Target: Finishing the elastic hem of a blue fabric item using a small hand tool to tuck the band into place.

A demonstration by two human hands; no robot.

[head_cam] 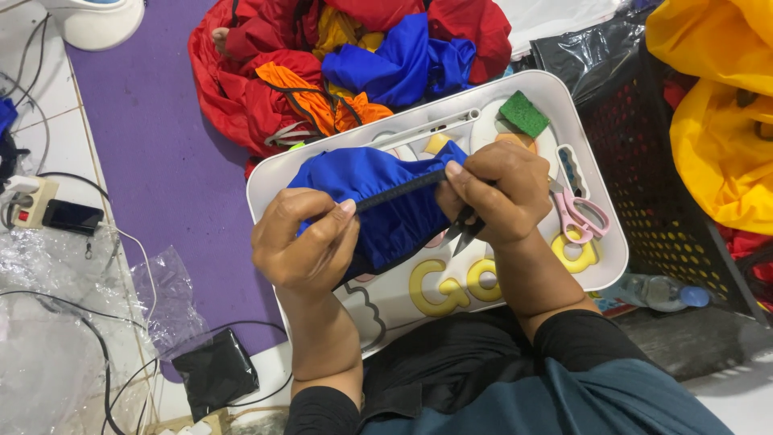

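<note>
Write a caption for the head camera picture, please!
Two hands stretch a blue garment's elastic edge over a white tray, thread snips ready.

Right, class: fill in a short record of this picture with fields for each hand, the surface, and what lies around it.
left hand: pinches the dark band of the blue cloth
right hand: grips the band's other end, small snips in the palm
surface: white tray on the lap
on tray: pink scissors, green sponge
behind: pile of clothes
right side: black crate, bottle
</note>
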